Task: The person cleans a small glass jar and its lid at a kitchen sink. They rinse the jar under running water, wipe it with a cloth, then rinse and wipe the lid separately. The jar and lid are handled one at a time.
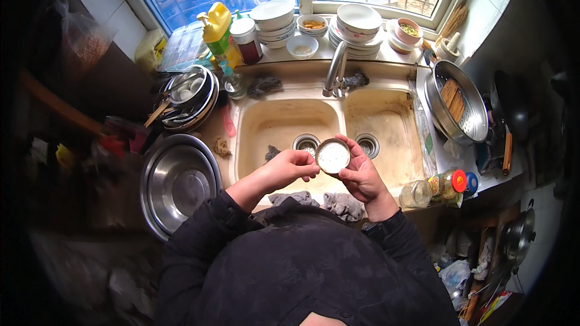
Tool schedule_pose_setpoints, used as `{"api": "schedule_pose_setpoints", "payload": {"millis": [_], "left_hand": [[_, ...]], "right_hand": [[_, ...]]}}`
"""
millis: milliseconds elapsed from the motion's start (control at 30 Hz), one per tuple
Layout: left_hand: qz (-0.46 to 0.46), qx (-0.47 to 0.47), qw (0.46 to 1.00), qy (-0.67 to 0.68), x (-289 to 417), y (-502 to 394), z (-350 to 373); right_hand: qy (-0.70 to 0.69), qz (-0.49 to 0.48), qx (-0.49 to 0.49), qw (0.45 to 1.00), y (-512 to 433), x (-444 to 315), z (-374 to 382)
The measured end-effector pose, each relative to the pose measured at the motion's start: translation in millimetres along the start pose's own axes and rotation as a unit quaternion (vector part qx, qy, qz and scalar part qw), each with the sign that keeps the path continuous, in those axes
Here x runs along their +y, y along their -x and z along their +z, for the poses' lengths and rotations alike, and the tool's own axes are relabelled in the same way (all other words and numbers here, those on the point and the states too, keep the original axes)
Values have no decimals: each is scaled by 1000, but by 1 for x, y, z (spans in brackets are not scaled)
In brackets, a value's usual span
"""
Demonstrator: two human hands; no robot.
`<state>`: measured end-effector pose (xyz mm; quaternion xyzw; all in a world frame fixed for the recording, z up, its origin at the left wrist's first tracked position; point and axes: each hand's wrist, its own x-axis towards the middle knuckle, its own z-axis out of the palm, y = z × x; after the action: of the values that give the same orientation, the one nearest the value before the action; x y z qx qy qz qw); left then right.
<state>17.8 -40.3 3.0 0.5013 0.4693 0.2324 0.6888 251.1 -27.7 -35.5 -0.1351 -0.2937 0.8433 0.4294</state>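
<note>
Over the double-bowl sink [290,105], my right hand [366,176] holds a round jar lid [333,156] by its edge. The lid's white, speckled face is turned up towards me, and a darker metal rim runs around it. My left hand [290,170] is beside the lid's left edge, fingers curled and thumb and forefinger together at the rim. Whether those fingertips grip the rim or something tiny cannot be made out. Under the hands show two drain strainers [368,145], and a dark scouring pad [272,153] lies in the left bowl.
Behind the sink rises a chrome faucet [335,70], with stacked bowls [274,22] and plates on the sill. Steel basins [181,185] stand at left. At right are a steel colander [457,99] and glass jars [417,194]. Grey cloths [343,206] lie along the front edge.
</note>
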Motion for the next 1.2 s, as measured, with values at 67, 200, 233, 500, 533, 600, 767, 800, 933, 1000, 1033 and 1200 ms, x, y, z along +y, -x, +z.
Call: {"api": "schedule_pose_setpoints", "payload": {"millis": [67, 200, 233, 500, 533, 600, 767, 800, 933, 1000, 1033, 1200], "left_hand": [[-2, 3, 1000, -3, -1, -1, -1], [1, 20, 1000, 15, -9, -5, -4], [5, 21, 999, 30, -12, -5, -5], [-4, 47, 999, -14, -17, -14, -17], [-8, 63, 997, -33, -17, -16, -18], [-42, 86, 995, -20, -16, -18, -21], [-58, 102, 993, -29, -14, -29, -19], [-56, 93, 994, -27, -14, -28, -20], [-62, 84, 994, -10, -13, -30, -20], [-65, 88, 994, -6, -14, -30, -23], [-54, 90, 994, -5, -14, -31, -23], [-61, 102, 993, -8, -15, -37, -24]], "right_hand": [[2, 5, 1, 1000, 0, 1, 0], [10, 1, -3, 1000, -1, 2, -1], [11, 6, 1, 1000, -1, 2, -2], [37, 18, 42, 998, -4, 3, -8], [46, 23, 49, 997, -4, 3, -9], [61, 32, 67, 995, -4, 3, -11], [84, 52, 78, 992, -8, 11, -19], [77, 54, 71, 993, -7, 13, -20], [58, 72, 73, 993, -5, 15, -25], [71, 83, 83, 991, -5, 15, -26], [77, 82, 78, 991, -5, 14, -26], [91, 88, 104, 986, -7, 10, -26]]}}
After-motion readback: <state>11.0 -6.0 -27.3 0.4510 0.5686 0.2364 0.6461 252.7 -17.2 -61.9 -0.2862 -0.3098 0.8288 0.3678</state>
